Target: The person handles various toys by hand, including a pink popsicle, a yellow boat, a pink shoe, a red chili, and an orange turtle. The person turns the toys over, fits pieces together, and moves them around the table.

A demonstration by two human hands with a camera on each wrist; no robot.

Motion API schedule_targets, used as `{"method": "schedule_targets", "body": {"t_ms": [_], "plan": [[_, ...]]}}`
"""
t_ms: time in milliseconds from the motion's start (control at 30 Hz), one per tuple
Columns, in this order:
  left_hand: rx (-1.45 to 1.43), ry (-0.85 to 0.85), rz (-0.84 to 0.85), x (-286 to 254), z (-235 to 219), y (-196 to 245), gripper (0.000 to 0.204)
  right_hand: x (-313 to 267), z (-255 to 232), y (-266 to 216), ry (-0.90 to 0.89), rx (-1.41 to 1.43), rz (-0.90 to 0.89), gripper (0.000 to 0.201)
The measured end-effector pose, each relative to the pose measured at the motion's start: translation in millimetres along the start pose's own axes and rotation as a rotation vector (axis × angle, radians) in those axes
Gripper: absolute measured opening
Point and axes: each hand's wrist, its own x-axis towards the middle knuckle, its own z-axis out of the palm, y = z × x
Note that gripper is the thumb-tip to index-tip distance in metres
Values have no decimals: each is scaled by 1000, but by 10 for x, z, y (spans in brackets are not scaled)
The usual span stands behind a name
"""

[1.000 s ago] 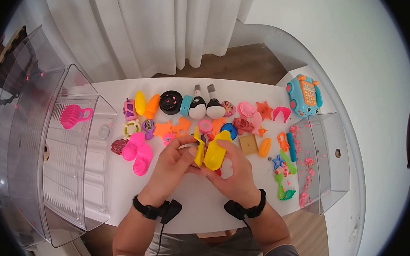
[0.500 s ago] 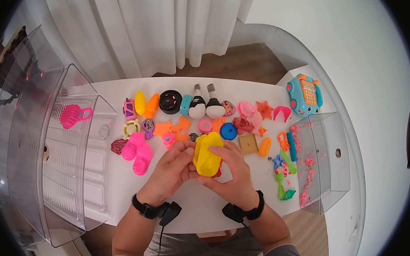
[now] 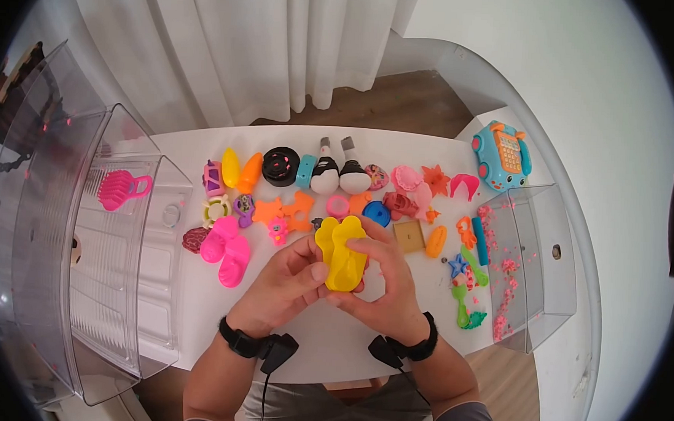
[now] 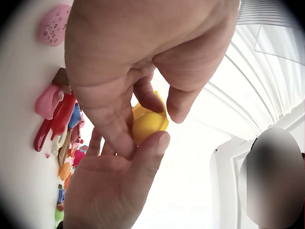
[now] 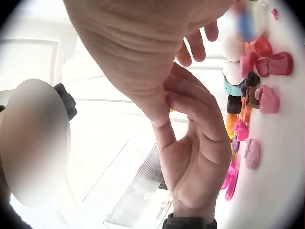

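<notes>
Two yellow moulded pieces (image 3: pixel 345 258) lie one against the other between both hands, above the near middle of the white table. The left hand (image 3: pixel 286 284) holds their left side, its thumb near the lower edge. On the right side the right hand (image 3: pixel 385 285) pinches them, thumb underneath and fingertips on top. In the left wrist view the yellow piece (image 4: pixel 148 125) shows between the fingers of both hands. Fingers hide nearly all of it in the right wrist view.
Behind the hands are pink shoes (image 3: pixel 234 262), orange pieces (image 3: pixel 299 211), a blue lid (image 3: pixel 376 212) and a brown square (image 3: pixel 409 236). A toy phone (image 3: pixel 501 156) stands back right, above a clear bin (image 3: pixel 553 298). Clear drawers with a pink scoop (image 3: pixel 123 190) stand left.
The two yellow pieces, apart and tilted a second ago, have come together and turned face-up. The left fingers have shifted along their left side.
</notes>
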Motion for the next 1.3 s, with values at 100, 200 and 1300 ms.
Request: {"method": "schedule_targets", "body": {"t_ms": [100, 200, 1300], "plan": [[13, -4, 19, -16, -35, -1, 38, -31, -13, 8, -33, -19, 43, 72], [148, 13, -40, -32, -52, 19, 67, -25, -32, -27, -88, 23, 73, 73], [348, 114, -81, 4, 58, 20, 24, -31, -17, 44, 152, 138, 205, 50]]}}
